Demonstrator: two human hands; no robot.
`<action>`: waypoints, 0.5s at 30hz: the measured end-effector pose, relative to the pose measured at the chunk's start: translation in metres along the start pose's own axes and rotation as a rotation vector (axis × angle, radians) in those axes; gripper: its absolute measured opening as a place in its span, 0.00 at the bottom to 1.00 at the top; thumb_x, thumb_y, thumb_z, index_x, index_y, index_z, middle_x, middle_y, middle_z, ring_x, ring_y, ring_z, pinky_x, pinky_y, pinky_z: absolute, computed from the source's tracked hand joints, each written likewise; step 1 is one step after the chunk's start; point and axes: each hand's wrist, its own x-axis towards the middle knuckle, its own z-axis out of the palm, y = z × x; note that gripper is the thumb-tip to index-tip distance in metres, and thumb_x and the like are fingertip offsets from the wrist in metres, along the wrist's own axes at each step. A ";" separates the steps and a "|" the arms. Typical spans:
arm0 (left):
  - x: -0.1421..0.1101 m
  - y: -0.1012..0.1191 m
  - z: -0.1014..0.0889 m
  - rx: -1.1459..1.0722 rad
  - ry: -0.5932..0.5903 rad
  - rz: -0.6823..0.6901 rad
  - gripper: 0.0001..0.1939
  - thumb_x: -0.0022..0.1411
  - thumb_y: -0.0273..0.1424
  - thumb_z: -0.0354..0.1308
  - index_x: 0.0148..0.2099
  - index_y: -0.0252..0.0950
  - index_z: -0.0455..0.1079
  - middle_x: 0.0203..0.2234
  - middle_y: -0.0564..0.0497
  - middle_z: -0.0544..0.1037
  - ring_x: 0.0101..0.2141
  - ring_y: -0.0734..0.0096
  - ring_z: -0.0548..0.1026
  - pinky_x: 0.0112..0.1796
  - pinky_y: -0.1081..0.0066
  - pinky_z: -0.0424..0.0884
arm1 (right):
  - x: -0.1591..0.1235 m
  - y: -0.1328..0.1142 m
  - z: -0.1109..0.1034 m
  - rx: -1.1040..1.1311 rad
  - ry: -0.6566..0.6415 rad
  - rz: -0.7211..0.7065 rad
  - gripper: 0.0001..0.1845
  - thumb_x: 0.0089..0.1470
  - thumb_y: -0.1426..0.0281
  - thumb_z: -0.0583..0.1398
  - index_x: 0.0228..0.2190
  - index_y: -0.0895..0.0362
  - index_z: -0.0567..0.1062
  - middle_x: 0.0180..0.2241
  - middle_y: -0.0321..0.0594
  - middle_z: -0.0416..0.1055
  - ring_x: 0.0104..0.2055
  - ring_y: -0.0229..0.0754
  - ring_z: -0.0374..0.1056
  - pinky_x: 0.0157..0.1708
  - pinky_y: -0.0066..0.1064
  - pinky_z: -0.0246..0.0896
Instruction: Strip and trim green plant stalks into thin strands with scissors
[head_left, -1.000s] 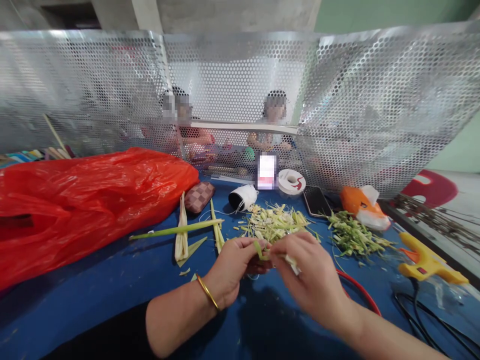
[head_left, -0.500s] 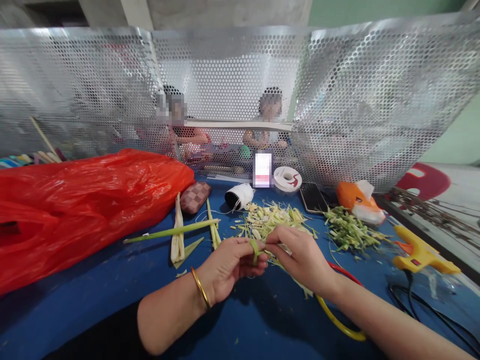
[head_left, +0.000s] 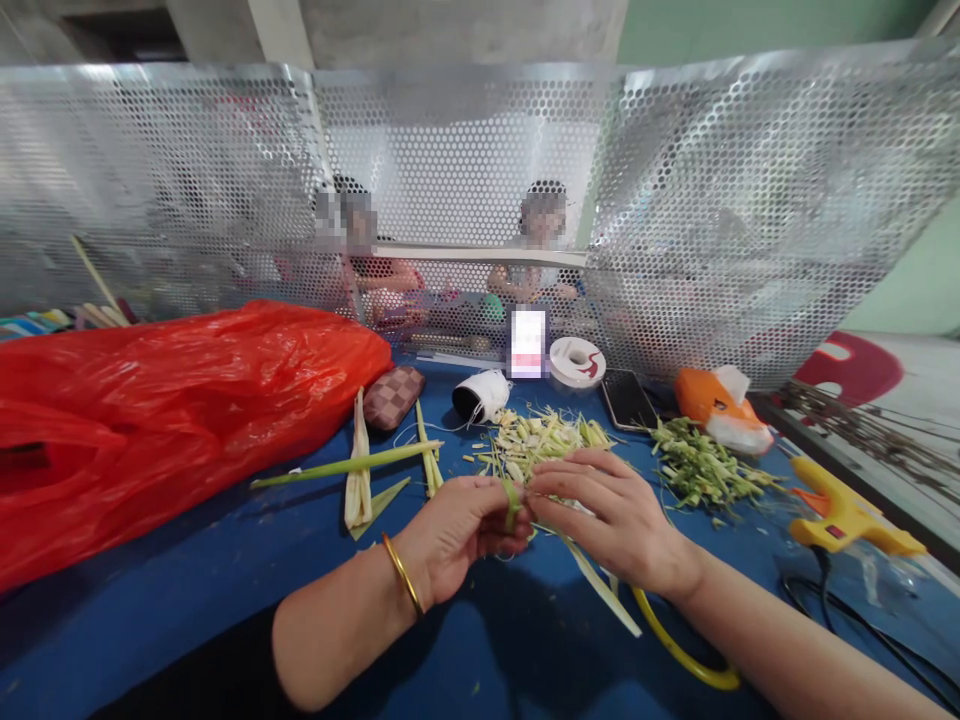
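My left hand (head_left: 484,525), with a gold bangle at the wrist, is closed on a narrow green leaf strip (head_left: 512,505) that bends round its fingers. Touching the strip's right side are the fingertips of my right hand (head_left: 600,510), drawn together, with the thumb hidden beneath. From under the right hand a pale strip end (head_left: 606,592) trails over the blue table (head_left: 540,650). Just beyond both hands lies a heap of pale leaf scraps (head_left: 544,440). Left of my hands, a long green stalk (head_left: 345,465) crosses a dried husk (head_left: 360,480).
A red plastic bag (head_left: 187,400) fills the left side. Behind the scraps are a thread spool (head_left: 491,392), ribbon roll (head_left: 577,362) and phone (head_left: 628,400). A yellow glue gun (head_left: 840,515) and tissue pack (head_left: 712,400) lie right. Two people sit beyond the perforated screen (head_left: 465,150).
My right hand has turned flatter, its fingers more stretched out over the strip. The pale strip end shows more below it. My left hand keeps its place.
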 end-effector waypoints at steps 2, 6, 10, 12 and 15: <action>0.000 -0.002 0.001 0.047 0.019 0.037 0.07 0.51 0.31 0.63 0.28 0.31 0.72 0.20 0.51 0.74 0.22 0.78 0.71 0.27 0.76 0.67 | 0.002 -0.001 0.002 0.066 -0.023 0.036 0.07 0.59 0.77 0.56 0.36 0.58 0.74 0.39 0.40 0.77 0.44 0.39 0.71 0.47 0.36 0.61; -0.002 -0.002 0.006 0.156 0.094 0.154 0.08 0.51 0.32 0.64 0.27 0.31 0.72 0.20 0.51 0.74 0.23 0.75 0.72 0.30 0.73 0.70 | 0.005 -0.004 0.005 0.197 0.027 0.171 0.09 0.59 0.77 0.53 0.36 0.57 0.73 0.35 0.40 0.76 0.37 0.38 0.71 0.40 0.34 0.63; -0.003 -0.002 0.010 0.230 0.125 0.242 0.08 0.52 0.32 0.63 0.30 0.31 0.75 0.22 0.50 0.76 0.25 0.73 0.74 0.33 0.71 0.71 | 0.007 -0.012 0.007 0.212 0.070 0.369 0.10 0.58 0.76 0.53 0.36 0.56 0.74 0.32 0.41 0.74 0.34 0.40 0.68 0.35 0.34 0.62; -0.003 -0.002 0.011 0.235 0.135 0.251 0.08 0.54 0.32 0.62 0.33 0.31 0.76 0.24 0.48 0.78 0.27 0.72 0.75 0.34 0.71 0.71 | 0.008 -0.016 0.007 0.211 0.070 0.420 0.08 0.58 0.76 0.54 0.34 0.56 0.74 0.31 0.40 0.74 0.34 0.41 0.68 0.35 0.35 0.60; -0.003 -0.003 0.012 0.227 0.160 0.250 0.08 0.55 0.30 0.60 0.35 0.32 0.77 0.25 0.47 0.79 0.27 0.73 0.75 0.33 0.72 0.71 | 0.009 -0.019 0.008 0.203 0.069 0.463 0.07 0.59 0.74 0.56 0.33 0.55 0.74 0.30 0.39 0.75 0.33 0.42 0.68 0.35 0.35 0.58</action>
